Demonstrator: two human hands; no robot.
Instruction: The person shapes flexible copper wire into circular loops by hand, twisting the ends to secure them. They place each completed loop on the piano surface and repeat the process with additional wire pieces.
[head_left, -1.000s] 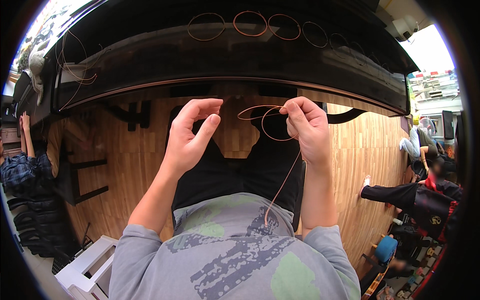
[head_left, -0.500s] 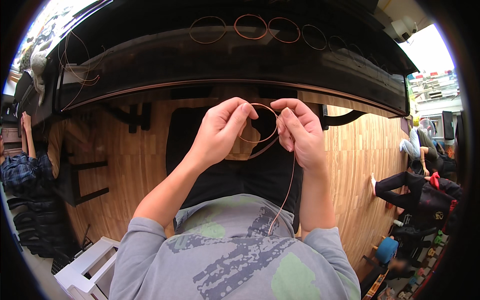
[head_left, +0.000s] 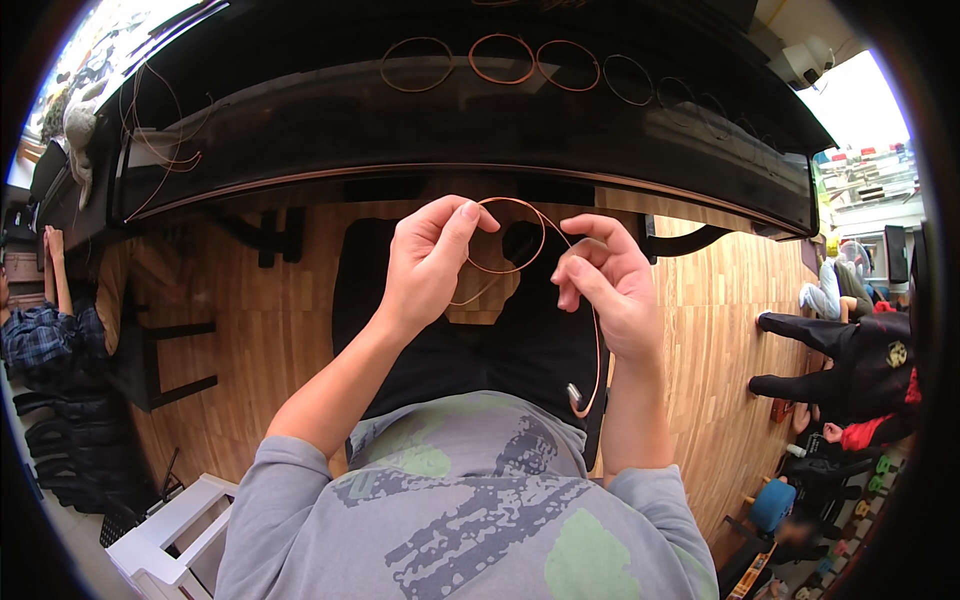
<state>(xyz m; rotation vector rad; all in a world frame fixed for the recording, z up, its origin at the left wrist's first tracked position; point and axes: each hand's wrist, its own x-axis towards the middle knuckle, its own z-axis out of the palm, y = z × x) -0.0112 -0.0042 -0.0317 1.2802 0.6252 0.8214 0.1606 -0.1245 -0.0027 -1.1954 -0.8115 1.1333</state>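
My left hand [head_left: 430, 265] pinches a looped copper-coloured wire [head_left: 508, 200] at the left side of its ring, above my lap. To its right, my right hand [head_left: 610, 280] has its fingers curled loosely apart, beside the wire without gripping it. The loose length runs down past that hand to a hooked end near my shirt, where a small pale piece shows. In front of me, a row of several wire rings [head_left: 500, 37] lies on the glossy black furniture top [head_left: 480, 130], fading toward the right. A tangle of thin wires [head_left: 197, 157] sits at its left.
A seated person in a plaid shirt [head_left: 40, 345] works at the left. Other people in dark trousers [head_left: 820, 380] are at the right. A white step stool [head_left: 170, 540] stands lower left, a blue stool [head_left: 772, 500] lower right, with a wooden floor [head_left: 710, 330] around me.
My left hand has moved right and taken the loop. My right hand has let it go and loosened its fingers. The person at the right has shifted their legs.
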